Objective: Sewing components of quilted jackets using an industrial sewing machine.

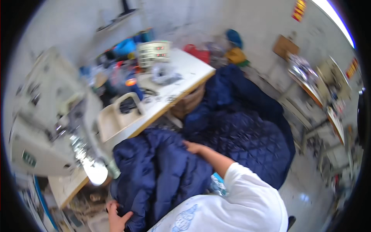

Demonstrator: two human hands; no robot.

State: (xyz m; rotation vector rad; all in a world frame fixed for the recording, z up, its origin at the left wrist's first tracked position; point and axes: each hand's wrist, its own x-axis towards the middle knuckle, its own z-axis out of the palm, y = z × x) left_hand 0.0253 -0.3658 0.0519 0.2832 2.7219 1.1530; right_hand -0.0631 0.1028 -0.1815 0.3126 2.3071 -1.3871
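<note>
A bunched piece of padded navy fabric (158, 174), glossy and puffed in channels, lies across the front edge of the sewing table and in front of my body. My left hand (118, 217) is at its lower left edge, thumb and fingers apart, the thumb against the cloth. At the upper right of the bundle, my right hand (193, 147) grips the fabric, its fingertips partly hidden in the folds. More navy quilted fabric (243, 143), stitched in diamonds, spreads in a large heap beyond my right arm. A sewing machine (50, 116) with a bright lamp (96, 174) stands left of the bundle.
A beige tray (119, 116), a control box (152, 53) and a plastic bag (164, 73) sit on the white tabletop (189, 67). Thread cones and small items crowd its back. Another worktable (309, 89) with a machine stands at the right. Bags lie by the wall.
</note>
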